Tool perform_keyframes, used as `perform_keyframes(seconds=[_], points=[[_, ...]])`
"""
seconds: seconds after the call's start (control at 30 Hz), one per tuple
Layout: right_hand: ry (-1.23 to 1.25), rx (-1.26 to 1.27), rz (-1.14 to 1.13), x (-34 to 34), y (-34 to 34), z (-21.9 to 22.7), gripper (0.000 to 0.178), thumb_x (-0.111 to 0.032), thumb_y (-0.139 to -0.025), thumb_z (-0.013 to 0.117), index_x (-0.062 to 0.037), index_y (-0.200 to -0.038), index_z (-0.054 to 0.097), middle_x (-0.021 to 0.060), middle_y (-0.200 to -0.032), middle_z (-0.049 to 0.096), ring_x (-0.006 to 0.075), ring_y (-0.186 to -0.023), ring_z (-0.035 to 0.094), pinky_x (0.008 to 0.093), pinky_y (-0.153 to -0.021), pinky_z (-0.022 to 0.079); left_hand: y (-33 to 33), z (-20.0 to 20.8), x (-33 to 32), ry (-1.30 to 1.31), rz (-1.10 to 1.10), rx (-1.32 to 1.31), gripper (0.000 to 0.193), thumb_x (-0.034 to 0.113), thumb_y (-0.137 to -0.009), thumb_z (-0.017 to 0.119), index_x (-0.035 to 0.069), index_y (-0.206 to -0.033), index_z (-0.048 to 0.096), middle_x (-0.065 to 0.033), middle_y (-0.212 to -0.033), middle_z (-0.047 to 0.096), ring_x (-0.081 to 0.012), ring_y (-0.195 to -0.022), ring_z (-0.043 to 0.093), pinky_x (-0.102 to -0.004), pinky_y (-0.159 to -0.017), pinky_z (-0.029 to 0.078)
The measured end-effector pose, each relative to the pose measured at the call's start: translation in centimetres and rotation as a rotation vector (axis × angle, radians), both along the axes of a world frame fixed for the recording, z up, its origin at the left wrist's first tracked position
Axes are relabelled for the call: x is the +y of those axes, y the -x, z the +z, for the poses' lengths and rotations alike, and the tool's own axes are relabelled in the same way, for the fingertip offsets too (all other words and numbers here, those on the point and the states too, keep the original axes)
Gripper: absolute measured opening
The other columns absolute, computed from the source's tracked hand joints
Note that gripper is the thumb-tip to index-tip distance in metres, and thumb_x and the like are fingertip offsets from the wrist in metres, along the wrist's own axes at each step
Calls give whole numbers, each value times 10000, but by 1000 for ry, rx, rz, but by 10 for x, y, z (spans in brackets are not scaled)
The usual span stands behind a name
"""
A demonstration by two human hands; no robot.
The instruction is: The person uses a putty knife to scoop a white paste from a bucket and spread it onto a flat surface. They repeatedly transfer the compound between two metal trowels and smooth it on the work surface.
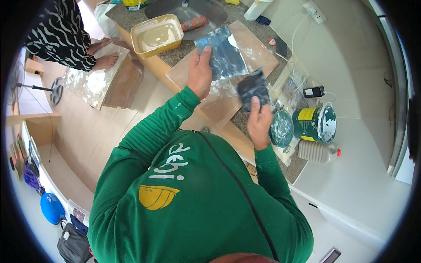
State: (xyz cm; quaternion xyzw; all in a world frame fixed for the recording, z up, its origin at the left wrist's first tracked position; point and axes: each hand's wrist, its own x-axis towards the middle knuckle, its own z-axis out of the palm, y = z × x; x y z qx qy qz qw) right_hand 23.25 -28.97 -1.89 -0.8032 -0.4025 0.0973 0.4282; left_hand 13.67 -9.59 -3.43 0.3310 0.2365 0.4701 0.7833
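My left hand (pixel 200 73) is closed on the near edge of a flat, shiny, dark rectangular plate (pixel 226 57) smeared with white, its thumb lying on top. In my right hand (pixel 259 122), closed by thumb and fingers, is a dark grey flat piece (pixel 253 90) with whitish smudges. It is blurred, and I cannot tell whether it is sandpaper or cloth. The two pieces are held close together above a brown board (pixel 223 109) streaked with white, which lies across the speckled countertop (pixel 183 53).
Beyond my left hand, a yellow tub (pixel 151 52) with cream-coloured contents stands near the sink (pixel 215 17) and a red tube (pixel 194 23). To the right are a round lid (pixel 281 128), a green bucket (pixel 305 125) and a jug (pixel 318 151). Another person's bare feet (pixel 105 61) rest on a wooden box (pixel 118 85).
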Motion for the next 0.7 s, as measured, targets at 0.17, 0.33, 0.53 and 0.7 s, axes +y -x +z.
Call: perform_keyframes(seconds=[0.17, 0.33, 0.53, 0.7], points=[[128, -852, 141, 3, -4, 42, 504, -10, -869, 636, -157, -1350, 662, 153, -1273, 594, 375, -1175, 549, 473, -1019, 412, 6, -13, 10, -130, 114, 217, 359, 267, -1094, 476, -25, -1294, 539, -72, -1173, 648, -142, -1029, 572, -307, -940, 463], [199, -848, 235, 9, -7, 27, 721, 38, -761, 647, -306, -1394, 637, 108, -1339, 543, 356, -1239, 502, 502, -1034, 382, 21, 0, 7, -378, 43, 426, 378, 272, -1098, 475, -34, -1307, 546, -91, -1116, 666, -165, -997, 567, -327, -924, 463], [145, -946, 179, 28, -13, 17, 738, 23, -741, 668, -319, -1394, 632, 85, -1307, 568, 310, -1184, 535, 500, -1052, 372, 42, 5, -17, -604, -134, 548, 382, 315, -1105, 474, 3, -1299, 580, -73, -1010, 672, -149, -931, 567, -329, -873, 480], [-39, -472, 122, 46, -39, 18, 424, -74, -915, 642, -153, -1332, 643, 64, -1170, 666, 236, -1069, 613, 412, -1008, 446, 66, -23, -11, -544, -264, 552, 408, 319, -1102, 479, -22, -1304, 575, -86, -1037, 698, -168, -909, 625, -329, -875, 510]])
